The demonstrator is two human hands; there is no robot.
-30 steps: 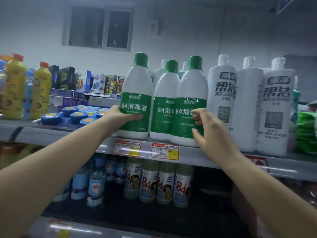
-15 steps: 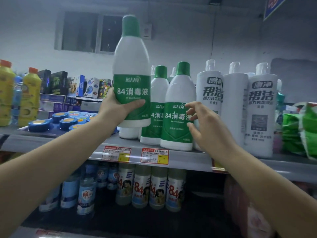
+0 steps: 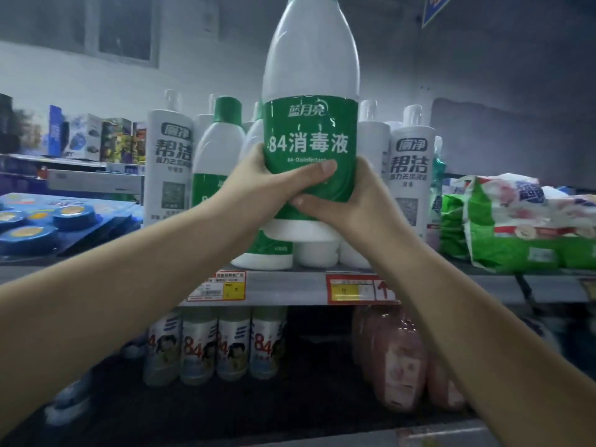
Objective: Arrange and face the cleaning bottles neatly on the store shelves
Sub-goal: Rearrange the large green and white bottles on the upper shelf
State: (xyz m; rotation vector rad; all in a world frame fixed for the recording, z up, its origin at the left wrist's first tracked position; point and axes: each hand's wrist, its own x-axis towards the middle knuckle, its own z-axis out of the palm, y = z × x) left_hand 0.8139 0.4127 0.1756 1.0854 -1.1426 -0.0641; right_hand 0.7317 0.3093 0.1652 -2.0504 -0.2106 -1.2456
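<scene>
I hold a white 84 disinfectant bottle (image 3: 310, 91) with a green label upright in front of me, above the shelf, its label facing me. My left hand (image 3: 267, 179) grips its left side with the thumb across the label. My right hand (image 3: 351, 195) wraps its right and lower side. Behind it on the grey shelf (image 3: 290, 285) stands another green-capped 84 bottle (image 3: 219, 150), partly hidden. White cleaner bottles stand at the left (image 3: 169, 162) and right (image 3: 411, 169) of the group.
Blue round tins (image 3: 48, 221) lie on the shelf at left; green and white bags (image 3: 522, 221) lie at right. Small 84 bottles (image 3: 213, 343) and pink packs (image 3: 400, 356) stand on the lower shelf. Price tags (image 3: 217, 287) hang on the shelf edge.
The 84 bottle, lifted off the shelf by my left hand, has come closer to me and toward the centre. My right hand has left the shelf bottles and closed on it.
</scene>
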